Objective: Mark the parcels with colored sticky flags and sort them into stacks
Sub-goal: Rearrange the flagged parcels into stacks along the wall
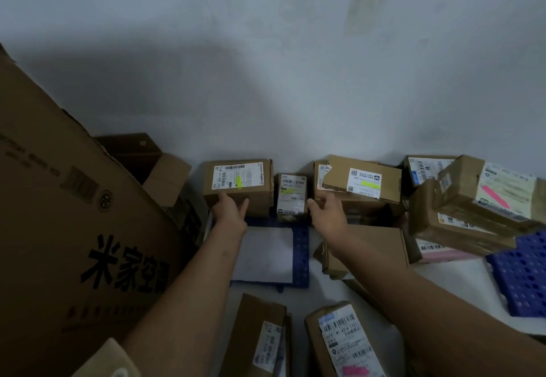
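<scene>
A brown parcel (254,183) with a white label and a yellow-green flag stands against the wall. My left hand (229,209) touches its front lower edge, fingers straight. A small parcel (291,199) with a yellow-green flag stands to its right. My right hand (328,209) reaches toward a stack topped by a flat parcel (362,181) with a yellow-green flag, fingers loosely bent and holding nothing. At the right, tilted parcels (472,196) carry a pink flag. Two more parcels (345,344) lie near me, one with a pink flag.
A big printed carton (74,229) fills the left side, with open boxes (147,163) behind it. A blue perforated mat (301,246) with a white sheet lies on the floor; another blue mat (520,273) is at the right. A grey wall (266,81) stands behind.
</scene>
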